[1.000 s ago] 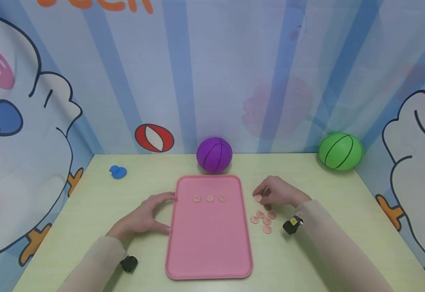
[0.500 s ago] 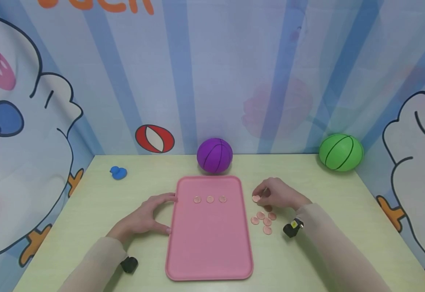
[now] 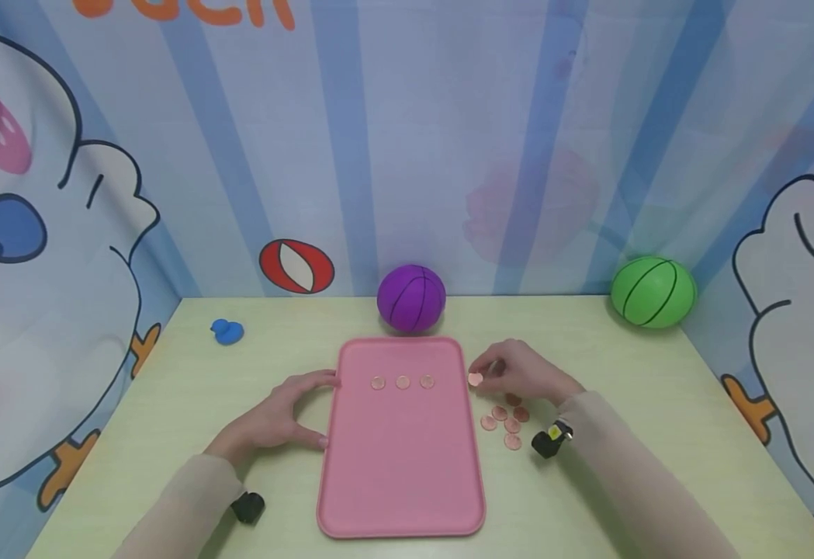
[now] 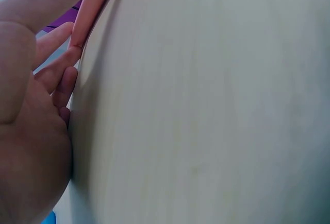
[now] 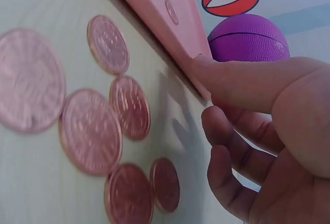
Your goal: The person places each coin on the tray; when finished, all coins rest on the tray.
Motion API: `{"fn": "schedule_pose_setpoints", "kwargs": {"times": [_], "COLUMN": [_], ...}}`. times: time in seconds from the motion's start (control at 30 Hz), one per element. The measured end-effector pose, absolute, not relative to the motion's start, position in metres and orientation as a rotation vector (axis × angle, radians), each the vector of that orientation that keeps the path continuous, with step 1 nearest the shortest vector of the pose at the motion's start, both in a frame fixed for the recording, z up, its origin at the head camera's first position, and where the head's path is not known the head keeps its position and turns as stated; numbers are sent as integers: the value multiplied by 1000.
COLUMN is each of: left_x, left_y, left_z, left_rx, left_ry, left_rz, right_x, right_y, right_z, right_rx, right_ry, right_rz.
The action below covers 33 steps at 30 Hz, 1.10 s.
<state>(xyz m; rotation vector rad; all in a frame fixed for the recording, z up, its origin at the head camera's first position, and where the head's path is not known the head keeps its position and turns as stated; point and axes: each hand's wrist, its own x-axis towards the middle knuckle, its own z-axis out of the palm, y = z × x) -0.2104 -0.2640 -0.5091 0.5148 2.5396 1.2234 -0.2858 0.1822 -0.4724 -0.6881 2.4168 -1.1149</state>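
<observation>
A pink tray (image 3: 401, 458) lies on the table with three copper coins (image 3: 403, 382) in a row across its far part. My right hand (image 3: 521, 371) pinches another copper coin (image 3: 475, 379) close beside the tray's right rim. In the right wrist view the thumb hides that coin. Several loose coins (image 5: 92, 131) lie on the table below this hand, some of them touching or overlapping. My left hand (image 3: 274, 411) rests at the tray's left rim, thumb and fingers spread and touching its edge. The left wrist view shows the fingers (image 4: 59, 72) against the pink rim.
A purple ball (image 3: 411, 298) sits just behind the tray, and a green ball (image 3: 653, 292) at the back right corner. A small blue duck (image 3: 227, 331) stands at the back left. A striped cloth backdrop (image 3: 420, 155) borders the table (image 3: 274, 334).
My right hand has moved left with the pinched coin, from above the loose coins to the tray's right rim. The left hand, the tray and its three coins have stayed put.
</observation>
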Motion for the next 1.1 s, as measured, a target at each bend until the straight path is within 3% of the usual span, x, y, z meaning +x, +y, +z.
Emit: {"fn": "schedule_pose_setpoints", "kwargs": {"times": [0.47,1.1], "left_x": [-210,-212], "left_y": [-264,-264], "left_z": [-511,-513], "left_rx": [494,496], "left_ry": [2544,2548], "left_rz": [1214,1205], "right_x": [-283,-274], "right_y": [139,79], "right_z": [-459,-465], "right_rx": [-995,-1195], "right_ry": [2484,2468], "right_rz": [-1043,-946]}}
